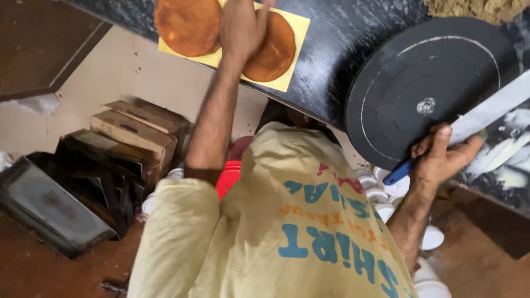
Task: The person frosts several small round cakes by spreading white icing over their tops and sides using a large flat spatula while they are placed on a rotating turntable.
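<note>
Stacked metal trays (49, 204) sit low at far left. Next, the left hand (243, 25) stretches out on a straight arm, fingers curled over the round brown cake (273, 49) on yellow paper (290, 27). Farther right lies a black turntable (425, 94); the right hand (441, 157), wrist bent, grips a blue-handled knife (475, 118).

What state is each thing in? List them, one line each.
Left hand: resting on the right cake.
Right hand: gripping the knife.
Knife: held, blade lying across the turntable.
Right cake: flat on yellow card.
Left cake: untouched, same card.
Turntable: bare, smeared.
</note>
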